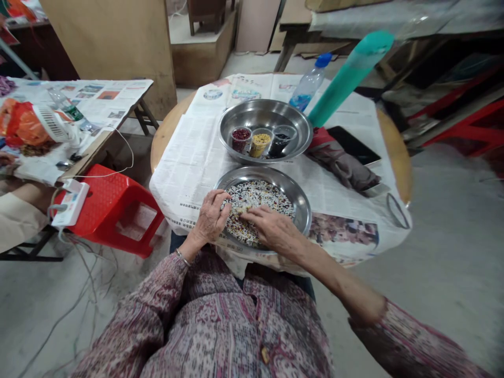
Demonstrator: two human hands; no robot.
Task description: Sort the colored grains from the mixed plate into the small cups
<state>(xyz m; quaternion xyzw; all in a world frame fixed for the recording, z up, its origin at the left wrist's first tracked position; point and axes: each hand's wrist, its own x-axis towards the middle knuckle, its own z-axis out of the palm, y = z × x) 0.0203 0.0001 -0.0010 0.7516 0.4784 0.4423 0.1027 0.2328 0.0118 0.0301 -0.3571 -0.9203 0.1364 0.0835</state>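
A shallow steel basin [302, 210] near the table's front edge holds a spread of mixed small grains [262, 195], white, black, yellow and red. My left hand [210, 216] rests at the basin's left rim, its fingers bent over the grains and the thumb held apart. From the right, my right hand [275, 228] reaches in with fingers stretched down onto the grains; its thumb is hidden. Behind stands a second steel basin [260, 109] with three clear cups: one of dark red grains [241, 135], one of yellow grains [260, 140], one of black grains [282, 137].
Newspaper [185, 157] covers the round table. A blue-capped bottle [309, 84], a green tube-like object [350, 79], a dark cloth bundle [340, 163] and a black tablet-like device [356, 144] lie around the basins. A red stool [114, 205] bearing a power strip [74, 202] stands left.
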